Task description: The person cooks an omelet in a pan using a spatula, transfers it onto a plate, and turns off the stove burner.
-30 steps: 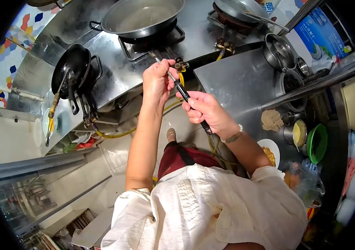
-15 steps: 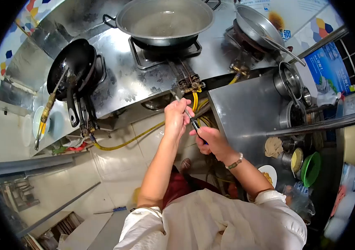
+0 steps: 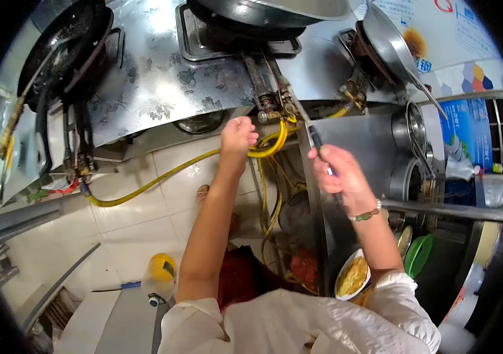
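In my right hand (image 3: 343, 174) is a long stick lighter (image 3: 315, 138) with a black handle and a thin metal stem, its far end pointing up toward the middle burner. The fingers wrap round the handle, slightly blurred. My left hand (image 3: 240, 134) is curled closed in front of the stove edge, apart from the lighter, and nothing sticks out of it. Just beyond both hands are the brass gas valves (image 3: 272, 114) of the middle burner. Above that burner sits a large metal pan (image 3: 269, 20), cut off by the top edge.
A black wok (image 3: 66, 56) with a ladle stands at left, a tilted grey pan (image 3: 386, 41) at right. A yellow gas hose (image 3: 163, 180) crosses below the stove. Near my right arm are a plate of food (image 3: 352, 278) and a green bowl (image 3: 418, 256). A bottle (image 3: 161, 268) stands lower left.
My hands have moved apart: the left has let go of the lighter's stem and shifted left, the right has carried the lighter rightward. The view has shifted closer to the stove.
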Tool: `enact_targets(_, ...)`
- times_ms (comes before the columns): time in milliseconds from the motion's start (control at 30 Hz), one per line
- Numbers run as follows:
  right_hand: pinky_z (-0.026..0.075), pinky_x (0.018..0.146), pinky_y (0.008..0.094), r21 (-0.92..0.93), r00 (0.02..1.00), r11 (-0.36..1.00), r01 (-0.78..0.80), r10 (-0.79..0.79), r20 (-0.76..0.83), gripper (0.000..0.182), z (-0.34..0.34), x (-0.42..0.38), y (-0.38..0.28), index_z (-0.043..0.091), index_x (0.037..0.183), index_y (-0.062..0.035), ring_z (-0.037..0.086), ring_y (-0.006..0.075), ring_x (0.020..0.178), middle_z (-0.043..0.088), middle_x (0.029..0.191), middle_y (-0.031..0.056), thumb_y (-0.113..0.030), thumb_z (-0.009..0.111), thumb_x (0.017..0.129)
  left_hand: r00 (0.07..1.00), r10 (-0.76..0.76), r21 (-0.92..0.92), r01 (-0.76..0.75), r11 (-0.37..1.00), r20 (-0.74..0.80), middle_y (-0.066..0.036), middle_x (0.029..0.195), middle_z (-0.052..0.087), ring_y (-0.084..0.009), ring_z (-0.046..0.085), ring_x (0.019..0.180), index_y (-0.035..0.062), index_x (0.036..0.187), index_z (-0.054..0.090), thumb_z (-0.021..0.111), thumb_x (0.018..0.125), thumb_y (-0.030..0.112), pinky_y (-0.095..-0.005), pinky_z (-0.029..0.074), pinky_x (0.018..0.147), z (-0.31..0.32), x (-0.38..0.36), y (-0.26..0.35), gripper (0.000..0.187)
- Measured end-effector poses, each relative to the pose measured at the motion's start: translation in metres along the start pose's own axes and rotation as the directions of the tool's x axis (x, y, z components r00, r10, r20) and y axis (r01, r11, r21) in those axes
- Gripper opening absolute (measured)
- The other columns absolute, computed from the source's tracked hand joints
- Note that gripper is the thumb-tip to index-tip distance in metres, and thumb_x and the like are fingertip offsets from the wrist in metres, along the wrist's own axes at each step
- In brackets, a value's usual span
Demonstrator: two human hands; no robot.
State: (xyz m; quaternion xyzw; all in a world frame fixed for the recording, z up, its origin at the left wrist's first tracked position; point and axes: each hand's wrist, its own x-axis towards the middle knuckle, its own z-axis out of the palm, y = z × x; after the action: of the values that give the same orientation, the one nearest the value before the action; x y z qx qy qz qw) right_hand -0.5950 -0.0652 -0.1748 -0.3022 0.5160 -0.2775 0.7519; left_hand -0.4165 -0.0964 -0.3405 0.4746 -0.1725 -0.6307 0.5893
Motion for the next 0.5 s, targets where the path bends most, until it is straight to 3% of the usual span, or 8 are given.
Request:
enact_targets(33,0.025,0.034,0.016,-0.026,1.0,1.0,0.007,-0.008,-0.013,0.021,-0.005,0.008,-0.008,0.054,0.095,-0.0003,0.033,0.0012,0.043,0.047,0.066,-0.0014,-0.019,0.045,0.095,1.0,0.005,0.024,-0.005,1.0,0.003,-0.008,0.084,0.058,-0.011,0.054,0.063,-0.005,0.107,0.05,0.051,0.093,0.029,-0.0228,0.047,0.059,0.007,0.009,-0.002,0.036)
enact_targets(100,0.024,0.034,0.0157,-0.001,0.999,1.0,-0.006,0.006,-0.048,0.021,-0.014,0.03,-0.019,0.055,0.097,0.0003,0.032,0.0011,0.042,0.048,0.069,-0.0007,-0.019,0.047,0.094,0.987,-0.053,0.015,0.051,0.999,0.154,-0.01,0.082,0.058,-0.0109,0.053,0.061,-0.0056,0.108,0.05,0.049,0.093,0.029,-0.0225,0.046,0.056,0.015,0.026,-0.008,0.038)
enact_targets(133,0.024,0.033,0.0157,-0.034,0.998,0.999,0.0,-0.002,-0.056,0.021,-0.015,0.04,-0.025,0.055,0.097,0.0004,0.032,0.0011,0.042,0.048,0.069,-0.0008,-0.019,0.048,0.093,0.972,0.013,-0.011,-0.011,1.0,0.235,-0.01,0.079,0.057,-0.0104,0.051,0.057,-0.0056,0.103,0.051,0.048,0.094,0.029,-0.0221,0.044,0.051,0.017,0.029,-0.012,0.036)
enact_targets(233,0.023,0.032,0.0151,-0.145,0.997,0.989,0.011,-0.022,-0.079,0.023,-0.016,0.067,-0.038,0.054,0.099,0.0024,0.032,0.0009,0.042,0.045,0.067,-0.0014,-0.019,0.046,0.093,0.992,-0.001,0.18,-0.022,0.983,0.128,-0.004,0.068,0.054,-0.0085,0.048,0.052,-0.0021,0.085,0.053,0.047,0.094,0.029,-0.0234,0.04,0.044,0.026,0.027,-0.009,0.033)
enact_targets(333,0.026,0.032,0.0153,-0.087,0.998,0.995,0.038,-0.042,-0.041,0.024,-0.008,0.094,-0.042,0.051,0.099,0.0055,0.034,0.0016,0.044,0.045,0.067,-0.0008,-0.017,0.045,0.093,0.972,0.226,0.434,-0.177,0.884,-0.063,-0.02,0.069,0.057,-0.0307,0.053,0.061,-0.0054,0.081,0.053,0.047,0.092,0.025,-0.0398,0.041,0.058,0.032,0.016,-0.01,0.032)
enact_targets(367,0.026,0.032,0.0153,-0.138,0.998,0.989,0.048,-0.054,-0.041,0.024,-0.007,0.107,-0.046,0.051,0.099,0.0055,0.034,0.0016,0.044,0.045,0.067,-0.0008,-0.017,0.045,0.093,0.965,0.235,0.389,-0.174,0.905,-0.117,-0.031,0.075,0.057,-0.0467,0.055,0.074,-0.0068,0.077,0.053,0.048,0.091,0.022,-0.0499,0.042,0.07,0.031,0.012,-0.003,0.033)
enact_targets(467,0.027,0.033,0.0152,-0.176,0.999,0.983,0.046,-0.05,-0.019,0.024,-0.001,0.128,-0.049,0.049,0.1,0.0066,0.033,0.0019,0.043,0.045,0.066,-0.0003,-0.016,0.046,0.093,0.961,0.275,0.383,-0.252,0.889,-0.006,-0.031,0.074,0.057,-0.0466,0.056,0.074,-0.0079,0.079,0.052,0.048,0.091,0.02,-0.0504,0.042,0.069,0.022,0.013,-0.004,0.031)
enact_targets(500,0.027,0.033,0.0152,-0.184,0.998,0.982,0.05,-0.053,-0.014,0.024,0.001,0.135,-0.049,0.049,0.1,0.0066,0.033,0.0019,0.043,0.045,0.066,-0.0003,-0.016,0.046,0.093,0.929,0.369,0.444,-0.333,0.832,0.005,-0.031,0.074,0.057,-0.0467,0.056,0.073,-0.0084,0.08,0.052,0.049,0.09,0.018,-0.051,0.042,0.068,0.021,0.01,-0.002,0.028)
